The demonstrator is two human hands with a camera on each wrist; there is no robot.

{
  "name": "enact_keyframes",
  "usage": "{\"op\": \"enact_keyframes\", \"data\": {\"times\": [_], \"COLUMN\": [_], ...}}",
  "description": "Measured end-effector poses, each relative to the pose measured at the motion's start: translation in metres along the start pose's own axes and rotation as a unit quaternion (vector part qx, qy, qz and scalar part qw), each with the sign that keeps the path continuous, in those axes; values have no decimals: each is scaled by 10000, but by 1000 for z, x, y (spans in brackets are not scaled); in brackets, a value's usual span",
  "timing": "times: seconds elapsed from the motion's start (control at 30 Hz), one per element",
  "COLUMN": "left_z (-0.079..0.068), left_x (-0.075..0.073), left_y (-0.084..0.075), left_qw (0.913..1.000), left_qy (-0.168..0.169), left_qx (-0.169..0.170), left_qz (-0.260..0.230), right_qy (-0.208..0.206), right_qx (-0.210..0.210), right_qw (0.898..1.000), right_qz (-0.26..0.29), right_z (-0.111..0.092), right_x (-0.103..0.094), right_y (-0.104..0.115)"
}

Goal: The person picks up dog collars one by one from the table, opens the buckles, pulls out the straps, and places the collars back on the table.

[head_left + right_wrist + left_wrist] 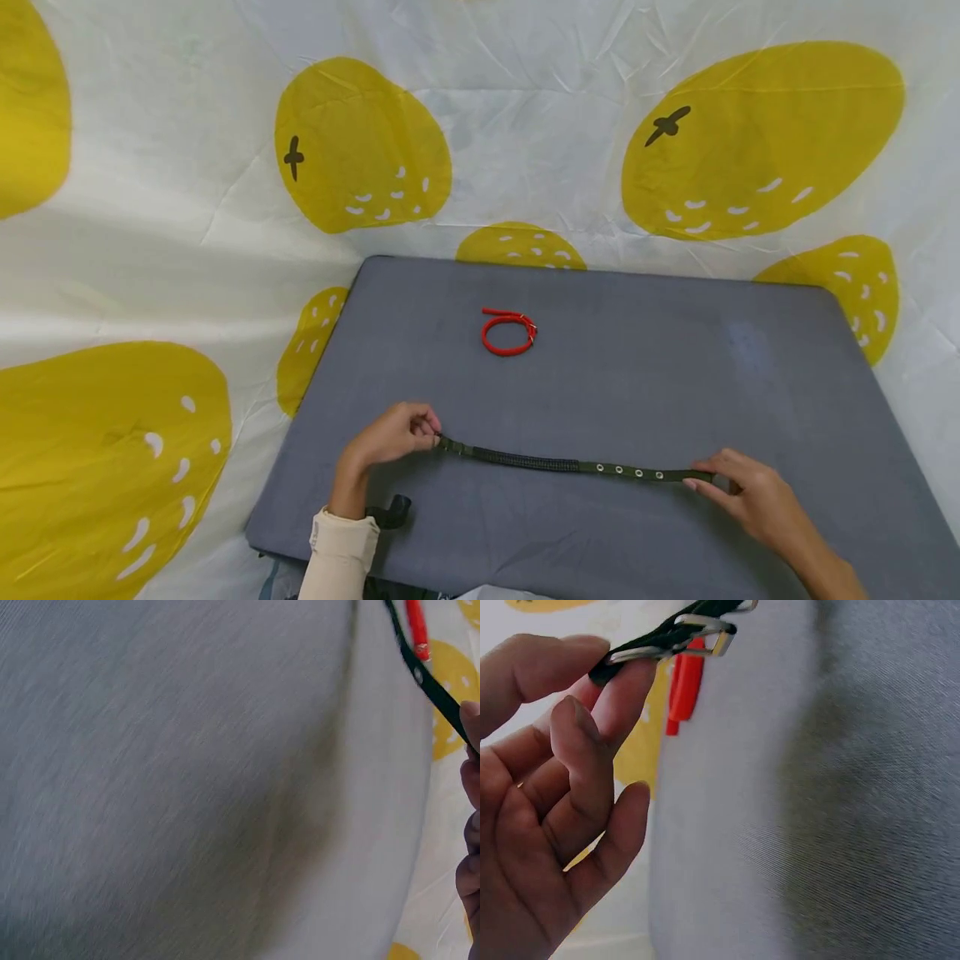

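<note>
A dark green collar [525, 461] with a black ribbed middle and several metal eyelets is stretched between both hands over the grey table. My left hand [393, 433] pinches its buckle end between thumb and index finger, the other fingers loosely bent. In the left wrist view, the metal buckle [705, 628] shows just past those fingertips. At the eyelet end, my right hand [750, 492] pinches the strap's tip between thumb and fingers. Beyond the stretched strap lies a red collar [506, 352], coiled into a ring with one end sticking out.
The grey padded table [637, 375] runs back to a white sheet [525, 150] printed with yellow fruit, which also hangs along the left side. A black piece [396, 512] juts out at the left wrist, beside the cream sleeve [341, 546].
</note>
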State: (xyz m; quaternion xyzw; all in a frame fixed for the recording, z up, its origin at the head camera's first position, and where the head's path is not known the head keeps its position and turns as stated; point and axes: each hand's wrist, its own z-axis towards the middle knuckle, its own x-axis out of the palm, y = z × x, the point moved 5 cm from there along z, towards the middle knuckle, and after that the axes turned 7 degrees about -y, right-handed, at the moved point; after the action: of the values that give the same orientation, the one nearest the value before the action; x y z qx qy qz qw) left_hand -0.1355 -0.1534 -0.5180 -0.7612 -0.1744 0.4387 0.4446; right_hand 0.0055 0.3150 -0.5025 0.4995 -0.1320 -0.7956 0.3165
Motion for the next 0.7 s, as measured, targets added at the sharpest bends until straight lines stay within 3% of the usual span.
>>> {"op": "enact_keyframes", "data": {"times": [0.23,0.47,0.7], "left_z": [3,3,0], "left_x": [4,6,5], "left_y": [24,37,38], "left_qw": [9989,9980,9983], "left_qy": [202,101,-10], "left_qx": [-259,-393,-296], "left_qz": [338,487,507], "right_qy": [64,275,331], "right_qx": [-289,113,275], "right_qw": [9975,9966,9961], "right_qz": [-645,-775,-769], "right_z": [-20,-30,-32], "right_x": [12,25,29], "right_y": [-14,-23,-27]}}
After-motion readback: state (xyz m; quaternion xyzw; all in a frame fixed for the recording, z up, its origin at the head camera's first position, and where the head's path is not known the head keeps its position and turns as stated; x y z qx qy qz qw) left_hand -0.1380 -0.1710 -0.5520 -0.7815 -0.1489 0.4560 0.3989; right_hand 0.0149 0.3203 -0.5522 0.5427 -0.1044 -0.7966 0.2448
